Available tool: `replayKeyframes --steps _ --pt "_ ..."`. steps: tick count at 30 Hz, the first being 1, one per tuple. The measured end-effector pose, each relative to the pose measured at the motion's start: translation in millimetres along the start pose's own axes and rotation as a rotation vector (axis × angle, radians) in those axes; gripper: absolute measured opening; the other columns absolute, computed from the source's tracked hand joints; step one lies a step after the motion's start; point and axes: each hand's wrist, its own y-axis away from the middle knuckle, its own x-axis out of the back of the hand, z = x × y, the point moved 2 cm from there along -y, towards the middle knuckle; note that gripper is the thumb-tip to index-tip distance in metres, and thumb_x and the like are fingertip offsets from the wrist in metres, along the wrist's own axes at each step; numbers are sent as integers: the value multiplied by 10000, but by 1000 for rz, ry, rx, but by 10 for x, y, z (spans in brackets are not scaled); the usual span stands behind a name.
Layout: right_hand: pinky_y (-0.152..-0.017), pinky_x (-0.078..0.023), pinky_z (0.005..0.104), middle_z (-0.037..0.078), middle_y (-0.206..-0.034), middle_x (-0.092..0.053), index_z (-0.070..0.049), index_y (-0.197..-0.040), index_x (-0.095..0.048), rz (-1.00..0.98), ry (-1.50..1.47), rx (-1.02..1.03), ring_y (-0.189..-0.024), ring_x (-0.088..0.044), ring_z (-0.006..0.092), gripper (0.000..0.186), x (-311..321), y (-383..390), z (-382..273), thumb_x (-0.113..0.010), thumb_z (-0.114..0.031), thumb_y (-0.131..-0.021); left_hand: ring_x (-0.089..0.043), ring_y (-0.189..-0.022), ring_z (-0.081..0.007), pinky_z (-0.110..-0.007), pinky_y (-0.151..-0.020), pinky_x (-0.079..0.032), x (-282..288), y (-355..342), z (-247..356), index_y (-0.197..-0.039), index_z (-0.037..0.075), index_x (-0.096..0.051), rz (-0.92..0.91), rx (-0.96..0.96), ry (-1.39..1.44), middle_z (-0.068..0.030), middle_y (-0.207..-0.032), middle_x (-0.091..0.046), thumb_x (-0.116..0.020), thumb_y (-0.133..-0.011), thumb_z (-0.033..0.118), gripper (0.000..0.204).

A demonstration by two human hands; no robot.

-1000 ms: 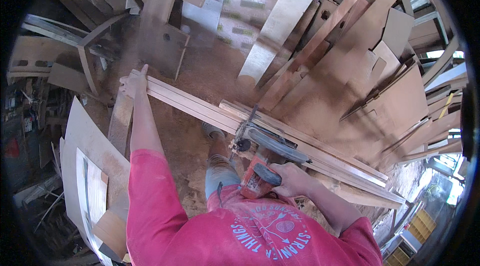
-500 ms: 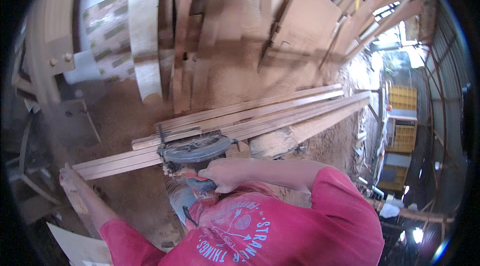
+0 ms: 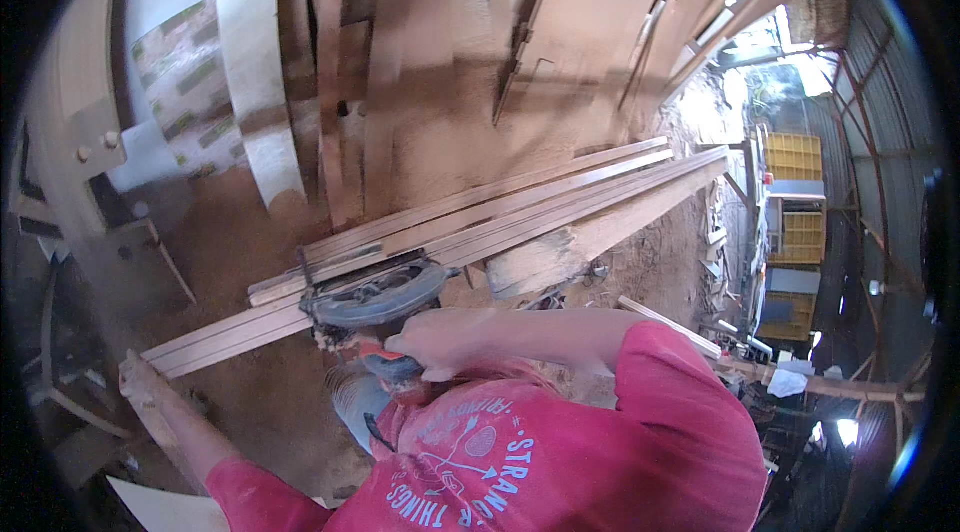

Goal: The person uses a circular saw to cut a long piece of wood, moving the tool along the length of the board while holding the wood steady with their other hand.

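Note:
A circular saw (image 3: pixel 385 294) with a dark round guard and a red-and-dark body rests across a long pale wooden board (image 3: pixel 225 334). My right hand (image 3: pixel 425 344) is closed around the saw's handle, close to my body. At the board's left end, my left hand (image 3: pixel 142 380) grips the wood with its fingers partly hidden. The blade and the spot where it meets the board are out of sight under the guard. Just beyond the saw, more long strips (image 3: pixel 520 197) lie side by side with this board.
A thick rough timber (image 3: pixel 545 260) lies under the strips' right part. Tall planks and panels (image 3: pixel 590 27) lean at the back, and a white curved board (image 3: pixel 250 62) stands left of them. Yellow crates (image 3: pixel 795 157) are stacked at right beside a corrugated metal wall (image 3: pixel 895 112).
The whole view has tilted and shifted slightly, so the strips' right ends appear higher and my left hand lower. Both hands keep their holds, and the saw stays at about the same place on the board.

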Motion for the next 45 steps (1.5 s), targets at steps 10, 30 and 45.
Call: replayKeyframes --steps 10,30,45 --pt "-820 -546 566 264 -899 -715 4 -1131 -638 91 108 -165 -915 -695 479 445 -50 -164 594 -780 -207 -765 -612 -1164 -391 -488 -1030 -508 -214 1169 580 -1303 -100 -532 289 -70 389 -276 -1255 -578 -817 -848 180 605" --pt "-938 -552 333 105 -1110 -768 20 -1251 -717 1100 -554 -366 -1024 -712 159 346 366 1184 342 -735 -36 -910 -712 -1147 -436 -460 -996 -555 288 4227 -2084 -1114 -10 -775 -1211 -172 -396 -298 -1129 -749 -668 -850 422 518" --pt "-835 -585 405 188 -912 -773 12 -1080 -749 1473 -513 -350 -866 -760 290 334 -315 2549 644 -813 -210 -840 -656 -887 -175 -319 -827 -541 96 2917 275 -1155 -28 -699 -912 -446 407 -86 -1018 -707 -715 -889 142 317"
